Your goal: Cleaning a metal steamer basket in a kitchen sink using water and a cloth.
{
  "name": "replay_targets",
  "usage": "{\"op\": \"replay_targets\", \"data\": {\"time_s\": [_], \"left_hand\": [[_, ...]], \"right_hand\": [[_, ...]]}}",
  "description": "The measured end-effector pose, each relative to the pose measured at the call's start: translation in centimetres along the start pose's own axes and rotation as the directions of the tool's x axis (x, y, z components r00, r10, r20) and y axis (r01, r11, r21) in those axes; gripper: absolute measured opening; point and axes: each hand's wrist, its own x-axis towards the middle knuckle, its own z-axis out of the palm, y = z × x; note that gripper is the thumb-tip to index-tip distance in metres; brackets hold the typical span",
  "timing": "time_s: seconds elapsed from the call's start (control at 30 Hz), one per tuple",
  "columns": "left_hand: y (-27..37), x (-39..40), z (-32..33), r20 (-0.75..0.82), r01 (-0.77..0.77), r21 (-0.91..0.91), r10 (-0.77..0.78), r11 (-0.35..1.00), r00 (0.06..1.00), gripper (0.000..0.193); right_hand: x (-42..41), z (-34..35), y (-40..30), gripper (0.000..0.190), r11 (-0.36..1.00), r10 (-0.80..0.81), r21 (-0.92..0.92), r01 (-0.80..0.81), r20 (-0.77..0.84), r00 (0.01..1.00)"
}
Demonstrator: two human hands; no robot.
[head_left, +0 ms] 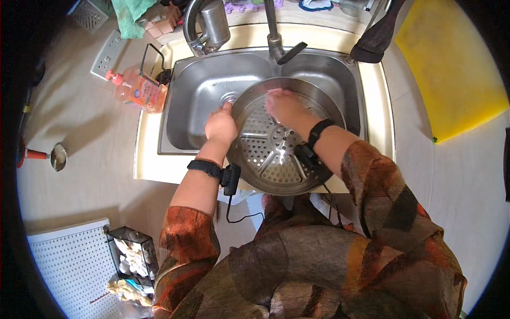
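A round stainless-steel steamer pan (275, 175) with a perforated bottom rests over the double-bowl steel sink (199, 91), its near rim reaching past the counter edge. My left hand (221, 125) grips the pan's left rim; the fingers behind the rim are partly hidden. Inside the pan, my right hand (293, 109) presses a pink cloth (275, 97) against the upper part of the bottom and wall. The hand is slightly blurred and covers part of the cloth. Above the pan stands the faucet (275, 46), with its dark lever turned to the right.
A second metal tap with a filter (215, 26) stands behind the left bowl. An orange detergent bottle (141, 93) is left of the sink. On the right are a yellow board (458, 71) and a hanging dark cloth (370, 44). A black wire basket (133, 255) holds garlic at lower left.
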Motion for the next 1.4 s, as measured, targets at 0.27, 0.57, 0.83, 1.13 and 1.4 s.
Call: {"op": "replay_targets", "data": {"time_s": [0.27, 0.57, 0.83, 1.13, 1.4], "left_hand": [[0.8, 0.2, -0.1, 0.009, 0.019, -0.002, -0.019, 1.000, 1.000, 0.038], [1.6, 0.8, 0.3, -0.009, -0.035, 0.017, 0.035, 0.999, 0.999, 0.033], [0.2, -0.2, 0.2, 0.027, 0.093, -0.081, -0.091, 0.992, 0.995, 0.044], [-2.2, 1.3, -0.7, -0.080, -0.045, -0.083, 0.038, 0.996, 0.996, 0.042], [-2.9, -3.6, 2.1, -0.083, 0.202, -0.638, -0.327, 0.743, 0.941, 0.068]], "right_hand": [[-0.5, 1.9, -9.1, 0.020, 0.938, -0.345, 0.089, 0.335, 0.123, 0.931], [-0.2, 0.2, -0.7, 0.019, 0.997, -0.008, 0.069, 0.020, -0.166, 0.986], [-5.0, -2.2, 4.2, 0.034, 0.939, 0.274, 0.132, -0.318, 0.271, 0.923], [-3.8, -4.1, 0.9, 0.037, 0.949, 0.316, -0.121, -0.292, 0.313, 0.896], [-3.6, -2.5, 2.7, 0.029, 0.990, 0.091, 0.079, -0.117, 0.275, 0.957]]}}
